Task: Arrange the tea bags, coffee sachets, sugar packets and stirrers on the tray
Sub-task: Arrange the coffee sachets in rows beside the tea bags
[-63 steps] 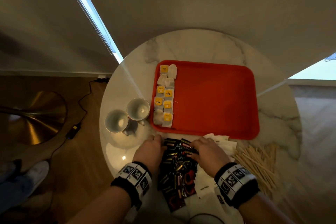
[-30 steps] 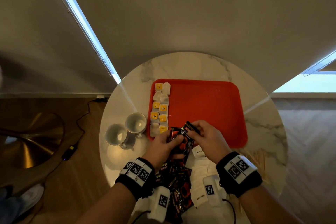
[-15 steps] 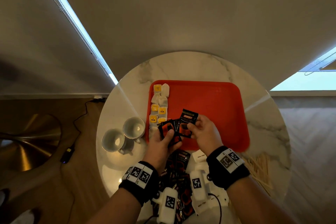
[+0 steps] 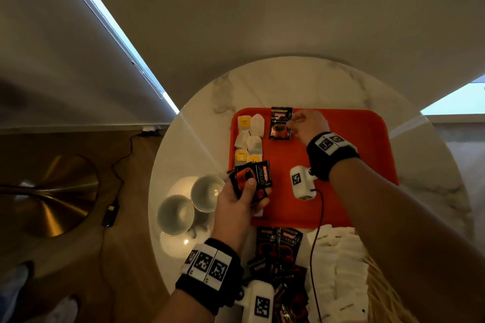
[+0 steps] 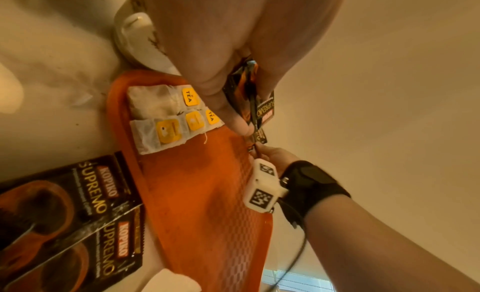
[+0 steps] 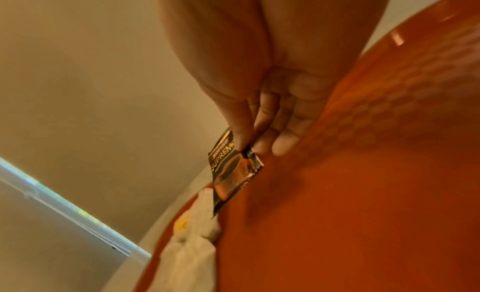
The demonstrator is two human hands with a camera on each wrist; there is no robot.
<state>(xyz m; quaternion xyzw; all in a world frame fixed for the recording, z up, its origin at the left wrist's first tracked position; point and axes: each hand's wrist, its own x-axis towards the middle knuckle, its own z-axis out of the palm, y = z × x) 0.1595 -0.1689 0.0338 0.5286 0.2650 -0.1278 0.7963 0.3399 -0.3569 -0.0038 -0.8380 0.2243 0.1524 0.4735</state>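
right hand (image 4: 307, 126) pinches coffee sachet (image 4: 281, 123) at tray (image 4: 367, 139) far edge beside tea bags (image 4: 249, 136) | left hand (image 4: 238, 199) grips spare sachets (image 4: 253, 182) | risk: sachet lands crooked, overlapping the tea bags, or spares slip

a round white marble table (image 4: 301, 81) fills the frame's centre. pale roller blinds (image 4: 236, 8) hang behind it, daylight slits (image 4: 115, 31) between them. brown wooden floor (image 4: 126, 165) at left holds a brass disc-shaped base (image 4: 49, 196) and a black cable (image 4: 123, 157).
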